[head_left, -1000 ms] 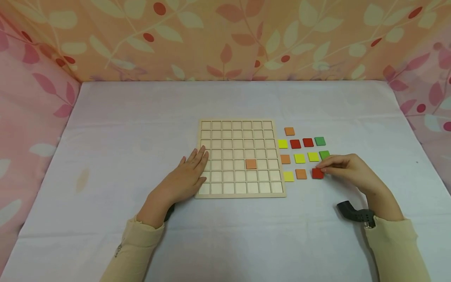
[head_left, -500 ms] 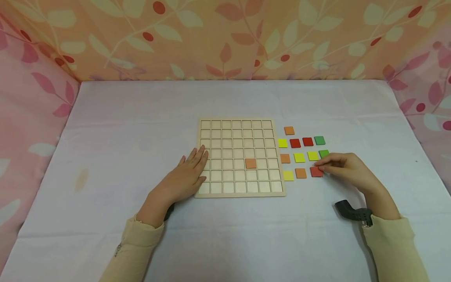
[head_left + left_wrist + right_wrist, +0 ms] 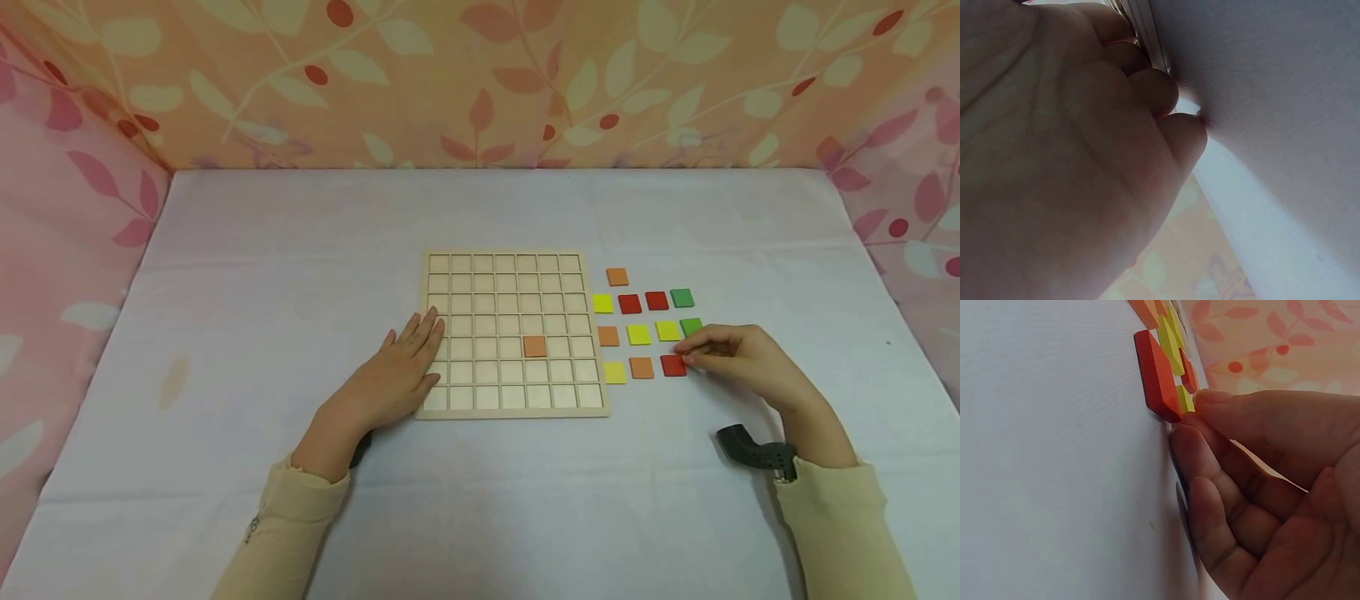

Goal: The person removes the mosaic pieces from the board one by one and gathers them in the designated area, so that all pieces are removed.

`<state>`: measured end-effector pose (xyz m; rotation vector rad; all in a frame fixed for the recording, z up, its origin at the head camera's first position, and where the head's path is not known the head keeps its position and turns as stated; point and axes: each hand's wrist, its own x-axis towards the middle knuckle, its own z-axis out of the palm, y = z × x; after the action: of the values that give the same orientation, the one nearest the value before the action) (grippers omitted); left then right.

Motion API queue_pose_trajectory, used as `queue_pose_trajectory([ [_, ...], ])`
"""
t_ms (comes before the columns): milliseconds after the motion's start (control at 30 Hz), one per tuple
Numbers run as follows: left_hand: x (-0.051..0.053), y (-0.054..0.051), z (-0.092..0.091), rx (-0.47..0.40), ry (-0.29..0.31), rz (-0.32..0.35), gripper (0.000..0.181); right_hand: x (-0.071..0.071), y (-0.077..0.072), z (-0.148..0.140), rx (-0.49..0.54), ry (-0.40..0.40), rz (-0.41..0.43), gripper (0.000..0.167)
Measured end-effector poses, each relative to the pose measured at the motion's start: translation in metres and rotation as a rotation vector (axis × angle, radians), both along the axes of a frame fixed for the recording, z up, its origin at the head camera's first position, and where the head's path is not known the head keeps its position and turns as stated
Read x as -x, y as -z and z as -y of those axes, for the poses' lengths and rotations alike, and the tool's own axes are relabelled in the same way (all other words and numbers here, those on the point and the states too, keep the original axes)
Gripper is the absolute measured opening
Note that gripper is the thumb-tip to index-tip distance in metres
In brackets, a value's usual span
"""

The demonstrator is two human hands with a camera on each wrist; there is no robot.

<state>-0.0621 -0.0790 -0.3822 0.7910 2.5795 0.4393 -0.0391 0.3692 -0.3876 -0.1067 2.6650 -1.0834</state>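
Observation:
In the head view a pale wooden grid board (image 3: 513, 400) lies flat on the white cloth, with one orange tile (image 3: 535, 347) in a square. My left hand (image 3: 393, 371) rests on the board's left edge, fingers straight and side by side. Right of the board, my right hand (image 3: 738, 358) pinches the edge of a red tile (image 3: 672, 366) at thumb and fingertips. In the right wrist view that red tile (image 3: 1157, 378) sits low at the cloth, its near corner at the fingertips (image 3: 1188, 444). The left wrist view shows the palm (image 3: 1072, 156) and the board's side (image 3: 1149, 28).
Loose tiles lie in rough rows right of the board: orange (image 3: 617, 277), yellow (image 3: 638, 335), red (image 3: 656, 301) and green (image 3: 682, 297). A black wrist camera (image 3: 753, 450) hangs under the right wrist. Patterned curtains (image 3: 487, 83) border the cloth-covered table (image 3: 300, 225).
The red tile at my right fingertips has shifted slightly left and away from me, the hand moving little with it. My left hand has stayed on the board.

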Motion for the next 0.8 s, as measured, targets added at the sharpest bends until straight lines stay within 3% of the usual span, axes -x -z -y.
queue_pose_trajectory([
  [300,0.0,-0.002,0.0,-0.001,0.0,0.001,0.065,0.0,0.002,-0.003,0.017,-0.004,-0.005,0.019],
  [800,0.0,-0.001,0.0,0.001,-0.004,0.019,0.066,0.001,-0.011,0.007,-0.008,0.005,-0.017,0.02],
])
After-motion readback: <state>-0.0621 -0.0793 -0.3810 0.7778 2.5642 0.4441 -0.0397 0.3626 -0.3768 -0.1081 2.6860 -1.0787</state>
